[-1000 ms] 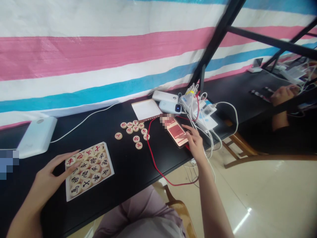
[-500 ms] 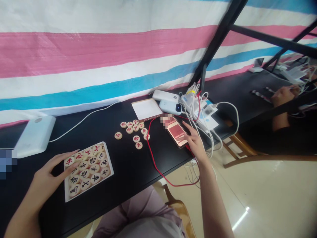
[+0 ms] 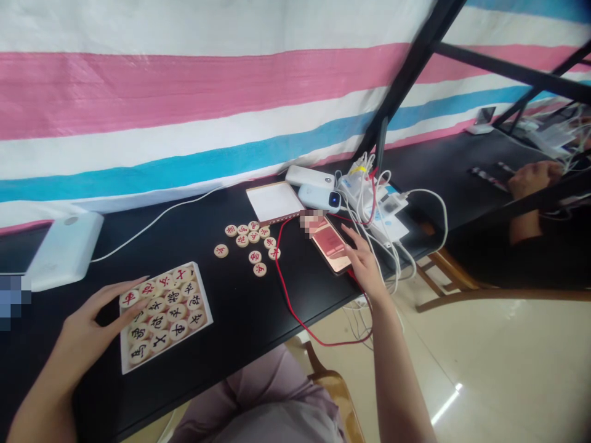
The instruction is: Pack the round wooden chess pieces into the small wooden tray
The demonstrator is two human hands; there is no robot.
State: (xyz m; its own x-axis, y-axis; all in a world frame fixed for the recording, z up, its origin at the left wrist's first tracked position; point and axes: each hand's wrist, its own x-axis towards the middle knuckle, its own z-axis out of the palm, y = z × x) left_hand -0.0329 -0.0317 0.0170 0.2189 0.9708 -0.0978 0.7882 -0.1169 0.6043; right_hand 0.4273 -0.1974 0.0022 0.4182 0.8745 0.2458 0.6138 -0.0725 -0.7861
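At the lower left, a white box of round Chinese chess pieces lies on the black table. Black characters mark most pieces; red ones fill the far row. My left hand grips the box's left corner, one finger along the far edge and the thumb across the pieces. A phone with a lit reddish screen rests on the table at the right. My right hand lies at its right edge with fingers apart, the thumb touching or just over the screen. Between them, several loose red-marked chess pieces are scattered.
A shallow white-lined box lid sits behind the loose pieces. Two power banks and a tangle of white cables are beside it. A red cable loops off the table edge. Another person's hand shows beyond the frame.
My right thumb has shifted slightly on or above the phone screen, and the shown picture looks a little different. My left hand and the box stay in place.
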